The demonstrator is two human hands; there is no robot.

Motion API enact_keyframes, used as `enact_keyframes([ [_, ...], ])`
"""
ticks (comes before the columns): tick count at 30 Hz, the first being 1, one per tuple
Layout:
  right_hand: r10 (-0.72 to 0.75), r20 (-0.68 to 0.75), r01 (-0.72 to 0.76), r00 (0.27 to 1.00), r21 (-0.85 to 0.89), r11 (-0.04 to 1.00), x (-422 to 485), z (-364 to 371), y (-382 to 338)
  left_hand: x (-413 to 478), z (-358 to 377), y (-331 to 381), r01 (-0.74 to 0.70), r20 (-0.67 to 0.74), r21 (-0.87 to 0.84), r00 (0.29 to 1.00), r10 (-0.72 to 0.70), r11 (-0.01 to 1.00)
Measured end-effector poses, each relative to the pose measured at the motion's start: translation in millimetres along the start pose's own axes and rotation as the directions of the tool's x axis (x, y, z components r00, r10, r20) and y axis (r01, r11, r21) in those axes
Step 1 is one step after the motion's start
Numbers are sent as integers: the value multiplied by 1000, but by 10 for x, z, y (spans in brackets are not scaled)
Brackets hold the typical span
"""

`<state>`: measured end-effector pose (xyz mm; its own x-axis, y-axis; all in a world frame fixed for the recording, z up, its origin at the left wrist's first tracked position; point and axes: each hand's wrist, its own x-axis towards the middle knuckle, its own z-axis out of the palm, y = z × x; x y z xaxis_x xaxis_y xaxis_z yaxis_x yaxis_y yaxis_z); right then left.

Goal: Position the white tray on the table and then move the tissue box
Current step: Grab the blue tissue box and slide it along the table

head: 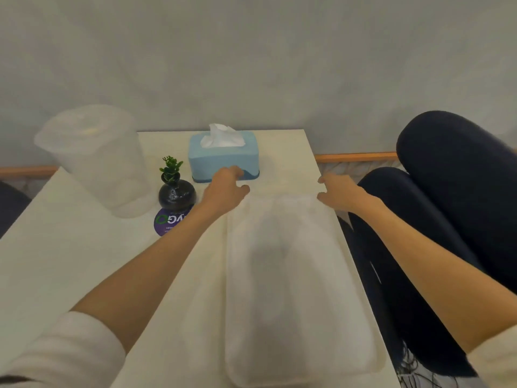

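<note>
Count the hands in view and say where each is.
2. The left hand is at the tissue box's front; the right hand is at the tray's far right corner.

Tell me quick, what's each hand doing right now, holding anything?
Left hand: open, fingers spread by the light blue tissue box; contact unclear.
Right hand: open, at the white plastic tray's far corner, holding nothing.

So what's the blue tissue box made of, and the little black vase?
The tissue box looks like matte plastic, maybe silicone: smooth, rounded corners, no shine. The black vase looks like glazed ceramic or glass: bright glints on its dark surface. I can't tell for sure.
</note>
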<state>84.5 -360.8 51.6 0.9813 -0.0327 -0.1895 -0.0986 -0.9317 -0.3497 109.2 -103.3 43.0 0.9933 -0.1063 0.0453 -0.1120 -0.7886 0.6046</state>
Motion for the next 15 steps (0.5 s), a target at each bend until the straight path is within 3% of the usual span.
enact_keyframes([
  [5, -115, 7, 113, 993, 138, 984, 496, 18, -141, 356, -36, 132, 130, -163, -208, 973, -166, 969],
  [10, -144, 33, 126, 989, 327, 937, 976, 96, -386, 796, -187, 71, 262, -385, -287, 849, -362, 921],
  [15, -132, 9, 111, 991, 490, 865, 1359, 214, -731, 1191, -309, -101, 502, -306, -363, 731, -609, 785],
])
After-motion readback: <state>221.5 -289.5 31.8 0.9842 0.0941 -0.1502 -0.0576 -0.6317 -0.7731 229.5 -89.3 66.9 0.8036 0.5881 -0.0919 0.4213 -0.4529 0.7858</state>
